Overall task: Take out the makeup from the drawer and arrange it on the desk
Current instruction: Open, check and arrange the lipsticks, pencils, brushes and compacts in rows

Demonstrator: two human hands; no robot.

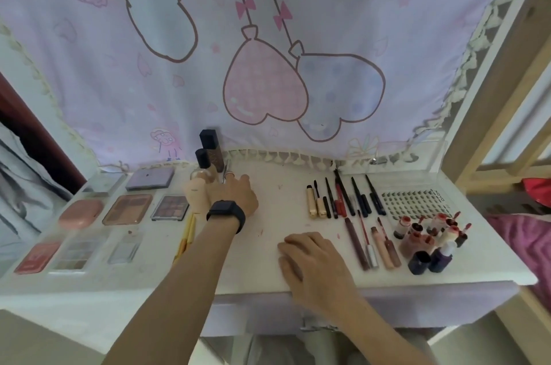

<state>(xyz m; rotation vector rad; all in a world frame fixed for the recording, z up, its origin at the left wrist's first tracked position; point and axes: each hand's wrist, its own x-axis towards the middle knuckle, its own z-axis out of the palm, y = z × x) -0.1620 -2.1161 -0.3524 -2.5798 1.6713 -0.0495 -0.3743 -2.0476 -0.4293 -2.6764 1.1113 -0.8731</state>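
Dozens of makeup pieces (pixel 356 245) lie sorted on the white desk (pixel 262 248)
Flat rectangular palettes (pixel 170 207) sit left, a clear plastic lash tray (pixel 414 200) holding rows of lashes right, dark-capped glass foundation bottles (pixel 213 153) at the back: fragile, slippery, best taken round the body. Left hand (pixel 235 194) meets a thin metal tool (pixel 225 175) beside them, grip untellable; right hand (pixel 310 257) rests relaxed, empty
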